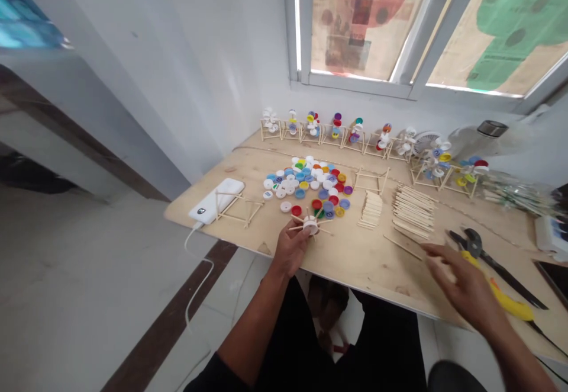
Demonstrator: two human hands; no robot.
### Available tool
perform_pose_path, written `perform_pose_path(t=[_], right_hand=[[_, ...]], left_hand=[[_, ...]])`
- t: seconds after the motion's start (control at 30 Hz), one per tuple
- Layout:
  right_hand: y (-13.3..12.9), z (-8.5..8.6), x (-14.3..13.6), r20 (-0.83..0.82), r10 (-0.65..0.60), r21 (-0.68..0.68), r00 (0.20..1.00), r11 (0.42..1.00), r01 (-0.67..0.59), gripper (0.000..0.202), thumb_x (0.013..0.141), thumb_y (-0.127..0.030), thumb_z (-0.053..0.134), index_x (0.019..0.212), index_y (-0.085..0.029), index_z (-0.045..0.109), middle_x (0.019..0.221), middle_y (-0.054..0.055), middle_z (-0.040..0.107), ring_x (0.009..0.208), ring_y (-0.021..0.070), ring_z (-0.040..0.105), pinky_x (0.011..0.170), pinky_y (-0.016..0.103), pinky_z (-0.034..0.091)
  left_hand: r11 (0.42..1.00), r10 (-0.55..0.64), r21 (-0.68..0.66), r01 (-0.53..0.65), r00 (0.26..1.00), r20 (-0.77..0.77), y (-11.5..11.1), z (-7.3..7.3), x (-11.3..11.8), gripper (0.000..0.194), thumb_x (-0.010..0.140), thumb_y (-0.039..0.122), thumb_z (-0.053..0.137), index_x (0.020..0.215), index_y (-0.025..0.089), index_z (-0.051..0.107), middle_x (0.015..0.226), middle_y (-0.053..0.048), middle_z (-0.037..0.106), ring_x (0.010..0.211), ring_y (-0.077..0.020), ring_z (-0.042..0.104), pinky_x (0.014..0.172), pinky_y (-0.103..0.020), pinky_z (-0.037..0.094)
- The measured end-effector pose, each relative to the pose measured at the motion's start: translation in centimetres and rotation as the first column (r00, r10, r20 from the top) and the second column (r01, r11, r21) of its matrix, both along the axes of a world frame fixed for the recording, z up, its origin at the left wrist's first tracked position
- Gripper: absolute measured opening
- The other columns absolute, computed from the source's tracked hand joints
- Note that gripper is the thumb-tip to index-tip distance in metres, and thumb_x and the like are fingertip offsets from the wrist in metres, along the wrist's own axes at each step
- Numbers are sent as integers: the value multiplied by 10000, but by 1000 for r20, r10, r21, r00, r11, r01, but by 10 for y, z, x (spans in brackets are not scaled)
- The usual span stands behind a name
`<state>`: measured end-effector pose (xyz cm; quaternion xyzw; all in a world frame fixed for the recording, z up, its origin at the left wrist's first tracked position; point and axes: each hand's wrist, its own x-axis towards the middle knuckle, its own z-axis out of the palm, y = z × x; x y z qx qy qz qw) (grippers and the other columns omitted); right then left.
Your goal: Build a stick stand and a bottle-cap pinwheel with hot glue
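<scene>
In my left hand is a small wheel: a white bottle cap with several thin wooden sticks standing out around it like spokes. The fingers pinch it just above the table's front edge. My right hand, a little blurred, is farther right, its fingertips closed at the right end of a single wooden stick. Just behind that stick lies a pile of wooden sticks, with a smaller stack of short sticks to its left. Beyond the wheel, many coloured bottle caps are spread out.
Square stick frames stand at left and at back. Finished-looking cap wheels on stands line the wall. A white power bank with a cable is at left. Pliers and a yellow-handled tool lie at right.
</scene>
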<state>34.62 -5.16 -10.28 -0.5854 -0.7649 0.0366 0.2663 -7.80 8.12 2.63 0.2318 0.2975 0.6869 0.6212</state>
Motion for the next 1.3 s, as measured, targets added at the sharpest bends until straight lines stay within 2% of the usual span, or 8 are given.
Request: perform_pose_path(t=[0.07, 0.1, 0.17, 0.27, 0.5, 0.83, 1.07, 1.3], right_hand=[[105, 108, -92, -7, 153, -41, 988, 987, -153, 292, 848, -359, 519, 1087, -222, 614, 1109, 70, 650, 1020, 240, 590, 851, 415, 472], [140, 145, -131, -16, 190, -2, 982, 982, -190, 283, 851, -361, 505, 1060, -209, 621, 1086, 75, 661, 1004, 237, 594, 849, 413, 464], [176, 181, -189, 9, 213, 15, 977, 977, -213, 274, 857, -344, 480, 1030, -192, 630, 1052, 83, 674, 974, 234, 595, 839, 411, 447], [185, 173, -230, 111, 223, -21, 968, 975, -222, 272, 856, -322, 480, 1042, -193, 630, 1031, 85, 675, 971, 246, 570, 819, 402, 421], [217, 154, -266, 188, 191, -3, 964, 981, -194, 259, 821, -351, 539, 1012, -203, 634, 1061, 115, 640, 1011, 299, 485, 818, 425, 350], [228, 143, -277, 87, 188, -24, 978, 982, -187, 295, 753, -320, 614, 1023, -202, 634, 1053, 119, 640, 1014, 303, 490, 826, 432, 357], [213, 168, -235, -106, 259, -72, 960, 961, -268, 342, 830, -380, 521, 1102, -186, 597, 1039, 73, 663, 929, 197, 588, 820, 346, 448], [186, 201, -226, -329, 432, -230, 840, 826, -515, 361, 827, -396, 541, 1142, -228, 598, 1141, 61, 636, 1057, 198, 564, 932, 376, 407]], left_hand=[[1000, -1, 4, 1, 1000, 9, -1, 0, -1, 285, 587, 200, 789, 795, 159, 598, 903, -36, 673, 850, -159, 638, 778, -272, 490], [1000, -1, 6, 1, 1000, 12, -1, 0, -1, 292, 586, 201, 790, 803, 159, 599, 906, -38, 672, 846, -156, 637, 774, -267, 489], [1000, -3, 9, 3, 1000, 15, -1, -1, -2, 304, 585, 210, 791, 813, 159, 597, 906, -41, 672, 834, -149, 634, 766, -258, 488], [1000, -11, 12, 11, 1000, 18, -1, -1, -2, 310, 589, 230, 792, 814, 160, 590, 901, -44, 673, 830, -145, 632, 762, -250, 484], [1000, -3, 0, 3, 1000, 2, 1, -3, -2, 319, 585, 243, 793, 813, 163, 585, 876, -39, 670, 823, -152, 634, 765, -272, 487], [1000, 9, 6, -9, 1000, 12, -1, 1, -2, 331, 564, 245, 804, 794, 163, 581, 874, -44, 664, 826, -159, 624, 752, -278, 483], [1000, -13, -10, 12, 999, -49, 0, -3, 0, 325, 564, 223, 803, 802, 164, 590, 830, -15, 665, 796, -131, 614, 765, -253, 448], [1000, -17, -18, 15, 992, -129, -1, -5, 2, 331, 560, 219, 803, 831, 174, 618, 800, 10, 656, 754, -115, 600, 748, -238, 434]])
